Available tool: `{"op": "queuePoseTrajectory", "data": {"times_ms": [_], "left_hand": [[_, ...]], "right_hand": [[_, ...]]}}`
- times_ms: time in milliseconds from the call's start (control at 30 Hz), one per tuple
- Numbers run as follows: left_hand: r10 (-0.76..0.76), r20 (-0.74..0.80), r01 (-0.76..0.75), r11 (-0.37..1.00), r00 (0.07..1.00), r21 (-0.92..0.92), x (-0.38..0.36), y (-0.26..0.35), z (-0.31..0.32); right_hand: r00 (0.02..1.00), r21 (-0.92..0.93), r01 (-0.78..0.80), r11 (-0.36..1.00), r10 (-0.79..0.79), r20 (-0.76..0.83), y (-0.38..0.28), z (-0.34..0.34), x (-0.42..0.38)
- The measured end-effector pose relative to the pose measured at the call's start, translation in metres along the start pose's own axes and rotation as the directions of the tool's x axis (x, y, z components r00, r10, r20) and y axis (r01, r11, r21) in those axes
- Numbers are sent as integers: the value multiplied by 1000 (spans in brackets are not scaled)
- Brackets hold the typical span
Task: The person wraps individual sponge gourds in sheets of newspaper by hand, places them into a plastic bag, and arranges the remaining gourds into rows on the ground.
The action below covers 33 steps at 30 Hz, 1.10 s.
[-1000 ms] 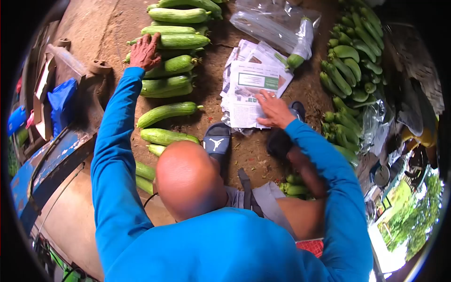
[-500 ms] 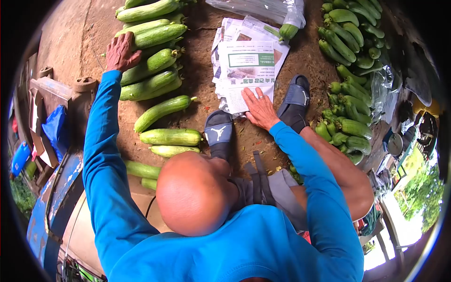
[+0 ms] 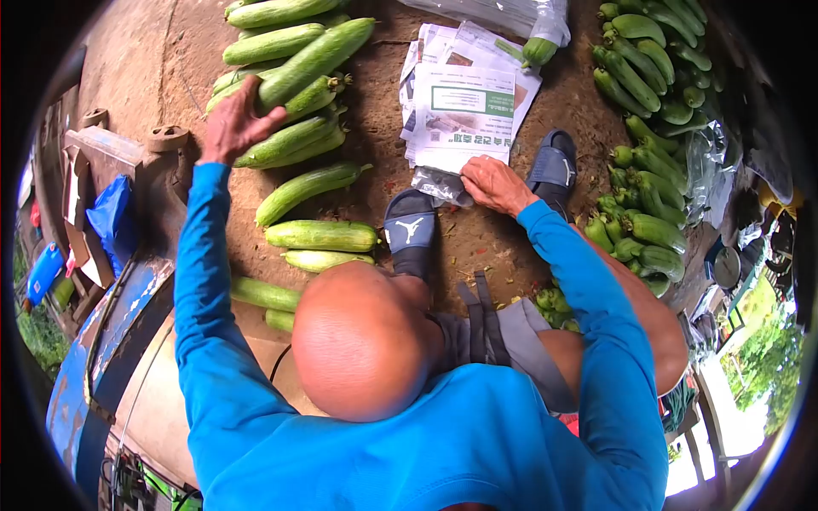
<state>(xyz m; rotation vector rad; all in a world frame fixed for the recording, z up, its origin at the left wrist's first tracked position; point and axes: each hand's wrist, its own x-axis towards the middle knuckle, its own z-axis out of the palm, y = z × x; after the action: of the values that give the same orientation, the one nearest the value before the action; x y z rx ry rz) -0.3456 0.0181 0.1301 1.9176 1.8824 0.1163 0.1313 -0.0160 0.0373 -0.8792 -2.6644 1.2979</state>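
Note:
My left hand [image 3: 234, 123] grips the lower end of a long green gourd [image 3: 319, 60], which lies tilted across the others in the left row. Its thumb is spread toward a neighbouring gourd [image 3: 294, 142]. At the near right corner of a stack of printed newspaper sheets [image 3: 464, 111], my right hand [image 3: 498, 185] has its fingers curled in on the paper's edge. A clear plastic bag [image 3: 441, 185] pokes out from under the near side of the stack.
More green gourds [image 3: 319, 236] lie near the left foot. Piles of smaller gourds [image 3: 652, 183] line the right side, next to crumpled plastic [image 3: 711, 162]. Beyond the papers is a plastic-wrapped gourd [image 3: 538, 51]. Two sandalled feet flank the stack; a blue metal frame [image 3: 106, 341] stands left.
My left hand has closed on a gourd and its far end has swung up and right. My right hand has drawn back from lying flat on the newspaper to its near corner, fingers curled.

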Motion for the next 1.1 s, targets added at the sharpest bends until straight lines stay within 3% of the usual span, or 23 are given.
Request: {"op": "queuePoseTrajectory", "data": {"times_ms": [100, 233, 300, 367, 433, 467, 500, 567, 633, 700, 733, 767, 833, 933, 1100], "left_hand": [[15, -62, -33, 950, 998, -311, -21, 54, 28], [-8, 236, 112, 894, 972, -433, -21, 121, 80], [9, 349, 116, 934, 937, -337, -8, 147, 99], [76, 316, 1, 971, 946, -237, 3, 166, 121], [150, 278, -90, 972, 949, -217, 14, 163, 164], [263, 194, -234, 959, 945, -162, 20, 158, 184], [379, 119, -369, 924, 918, -100, 23, 162, 184], [419, 199, -416, 907, 886, -59, 18, 169, 174], [540, 29, -539, 842, 841, -35, 6, 178, 161], [609, 209, -605, 791, 765, -91, -11, 178, 157], [670, 186, -678, 734, 719, -27, -21, 179, 161], [668, 268, -693, 721, 694, -4, -28, 174, 170], [709, 150, -720, 693, 689, 32, -39, 164, 188], [626, 238, -654, 755, 742, 53, -35, 167, 193], [635, 200, -647, 762, 746, -4, -26, 172, 189]], "right_hand": [[999, 38, -22, 999, 24, -44, -7, 4, 10], [999, 1, -41, 999, 41, 6, -4, 17, 21], [999, -61, -35, 998, 33, -21, -2, 25, 23], [999, -120, -39, 992, 37, -23, -4, 30, 21], [996, -210, -12, 978, -8, -94, 1, 46, 15], [993, -217, -16, 976, -10, -116, -3, 44, 15], [990, -220, -25, 975, -6, -138, -10, 44, 12], [954, -189, -66, 980, 6, -301, -18, 47, 8], [950, -137, -138, 981, 92, -299, -20, 46, 5], [938, -131, -167, 977, 117, -326, -21, 42, 6], [933, -118, -177, 977, 128, -337, -23, 42, 5], [930, -115, -183, 976, 134, -343, -23, 42, 4], [930, -75, -149, 986, 114, -350, -23, 43, 3], [931, -65, -153, 986, 121, -343, -25, 40, 0], [943, -44, -211, 977, 191, -272, -21, 29, -9]]}}
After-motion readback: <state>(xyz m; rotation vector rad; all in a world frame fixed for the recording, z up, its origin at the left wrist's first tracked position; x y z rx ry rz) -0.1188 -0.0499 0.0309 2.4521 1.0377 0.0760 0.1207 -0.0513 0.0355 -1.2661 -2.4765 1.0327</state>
